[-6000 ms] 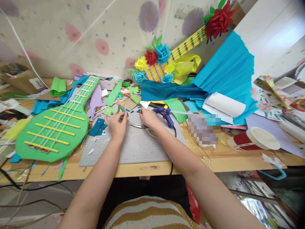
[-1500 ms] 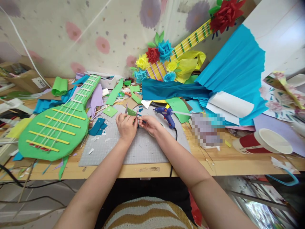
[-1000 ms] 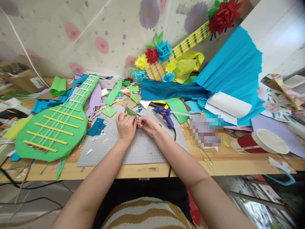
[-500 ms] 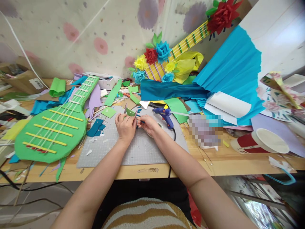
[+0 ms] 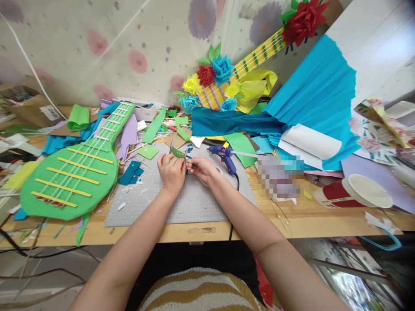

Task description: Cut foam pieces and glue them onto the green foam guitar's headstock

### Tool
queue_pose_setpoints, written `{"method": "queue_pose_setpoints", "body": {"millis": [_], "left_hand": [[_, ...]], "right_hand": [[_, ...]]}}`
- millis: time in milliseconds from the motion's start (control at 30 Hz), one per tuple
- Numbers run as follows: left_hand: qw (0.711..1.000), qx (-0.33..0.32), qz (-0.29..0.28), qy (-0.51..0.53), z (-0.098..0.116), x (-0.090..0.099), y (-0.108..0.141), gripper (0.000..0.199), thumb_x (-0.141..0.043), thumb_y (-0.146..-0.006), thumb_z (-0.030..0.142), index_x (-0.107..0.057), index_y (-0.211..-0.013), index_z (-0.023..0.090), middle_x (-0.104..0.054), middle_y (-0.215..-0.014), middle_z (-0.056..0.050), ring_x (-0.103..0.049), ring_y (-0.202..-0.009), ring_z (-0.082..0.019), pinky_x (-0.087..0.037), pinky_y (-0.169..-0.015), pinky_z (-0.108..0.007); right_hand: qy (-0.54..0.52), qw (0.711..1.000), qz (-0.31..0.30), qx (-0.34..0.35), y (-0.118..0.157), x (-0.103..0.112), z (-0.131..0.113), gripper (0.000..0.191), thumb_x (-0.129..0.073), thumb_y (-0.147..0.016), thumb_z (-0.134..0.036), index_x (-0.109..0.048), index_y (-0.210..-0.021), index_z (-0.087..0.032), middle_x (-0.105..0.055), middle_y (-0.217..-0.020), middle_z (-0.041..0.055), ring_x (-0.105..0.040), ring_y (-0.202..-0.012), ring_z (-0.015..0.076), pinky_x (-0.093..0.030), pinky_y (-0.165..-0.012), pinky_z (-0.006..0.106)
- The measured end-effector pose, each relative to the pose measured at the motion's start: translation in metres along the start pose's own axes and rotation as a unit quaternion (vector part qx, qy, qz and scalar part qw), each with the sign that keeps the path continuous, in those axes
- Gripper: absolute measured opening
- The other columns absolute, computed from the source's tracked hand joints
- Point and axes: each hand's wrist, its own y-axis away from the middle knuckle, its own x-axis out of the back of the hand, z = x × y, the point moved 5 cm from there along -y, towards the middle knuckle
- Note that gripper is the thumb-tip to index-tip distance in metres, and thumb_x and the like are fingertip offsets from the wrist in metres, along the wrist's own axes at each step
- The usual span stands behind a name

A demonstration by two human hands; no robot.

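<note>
A small green piece with purple edges (image 5: 178, 152) is gripped in my left hand (image 5: 171, 171), whose fingers curl over its near side. My right hand (image 5: 201, 169) pinches at its right-hand edge; whatever is between those fingertips is too small to make out. Both hands meet above a grey cutting mat (image 5: 194, 208). Just right of them lies a blue glue gun (image 5: 224, 156) with a white glue stick in its back. Partly covered by my right hand is a roll of tape (image 5: 216, 169). Dark teal scraps (image 5: 130, 172) rest left of my hands.
A green paper lute (image 5: 71, 177) with yellow bars lies at left. Behind stands a yellow paper guitar (image 5: 256, 56) with paper flowers. Blue crepe paper (image 5: 319, 99) leans at right, near a red-and-white paper cup (image 5: 353, 192). The glue gun's black cord (image 5: 238, 183) runs over the front edge.
Almost nothing differs. Both hands keep their place on the green and purple piece, with only a very slight shift of the fingers.
</note>
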Motion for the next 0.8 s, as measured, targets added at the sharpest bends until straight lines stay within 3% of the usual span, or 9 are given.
{"method": "queue_pose_setpoints", "body": {"millis": [167, 400, 633, 700, 800], "left_hand": [[1.0, 0.017, -0.015, 0.007, -0.0025, -0.002, 0.0, 0.019, -0.046, -0.081, 0.026, -0.063, -0.072, 0.021, -0.065, -0.073, -0.006, -0.052, -0.09, -0.022, -0.027, -0.097, -0.043], [1.0, 0.01, -0.018, 0.014, 0.0027, -0.0014, 0.0003, 0.018, -0.046, -0.081, 0.024, -0.063, -0.075, 0.021, -0.065, -0.075, -0.007, -0.051, -0.09, -0.022, -0.027, -0.097, -0.044], [1.0, 0.006, -0.008, 0.001, 0.0008, -0.0019, 0.0014, 0.02, -0.045, -0.082, 0.026, -0.063, -0.075, 0.02, -0.064, -0.073, -0.007, -0.051, -0.091, -0.022, -0.026, -0.097, -0.042], [1.0, 0.007, -0.007, -0.001, 0.0005, -0.0016, 0.0016, 0.02, -0.045, -0.082, 0.026, -0.063, -0.075, 0.02, -0.064, -0.073, -0.007, -0.051, -0.091, -0.022, -0.026, -0.097, -0.043], [1.0, 0.005, -0.006, 0.001, 0.0016, -0.0016, 0.002, 0.02, -0.044, -0.082, 0.025, -0.063, -0.076, 0.02, -0.064, -0.074, -0.007, -0.051, -0.091, -0.022, -0.026, -0.097, -0.043]], "right_hand": [[0.084, 0.994, 0.054, 0.049, -0.0011, 0.0028, -0.0004, 0.015, -0.052, -0.068, -0.009, -0.047, -0.056, -0.016, -0.054, -0.04, -0.0033, -0.046, -0.035, 0.0067, -0.036, -0.036, 0.016], [-0.06, 0.995, 0.002, -0.084, 0.0041, -0.0008, -0.0006, 0.018, -0.044, -0.067, -0.001, -0.049, -0.055, -0.014, -0.046, -0.039, -0.0046, -0.042, -0.037, 0.0033, -0.036, -0.039, 0.012], [0.119, 0.987, 0.071, 0.076, 0.0059, 0.0006, -0.0056, 0.013, -0.052, -0.068, -0.009, -0.047, -0.06, -0.017, -0.052, -0.041, -0.0054, -0.046, -0.036, 0.0066, -0.036, -0.038, 0.016], [0.068, 0.995, 0.046, 0.049, 0.0042, -0.0007, -0.0027, 0.015, -0.05, -0.068, -0.007, -0.047, -0.057, -0.016, -0.052, -0.041, -0.0047, -0.045, -0.037, 0.0057, -0.037, -0.038, 0.015], [-0.056, 0.997, 0.004, -0.057, 0.002, -0.0016, 0.0028, 0.018, -0.045, -0.066, -0.001, -0.048, -0.055, -0.014, -0.048, -0.041, -0.0041, -0.043, -0.038, 0.0038, -0.037, -0.04, 0.013]]}}
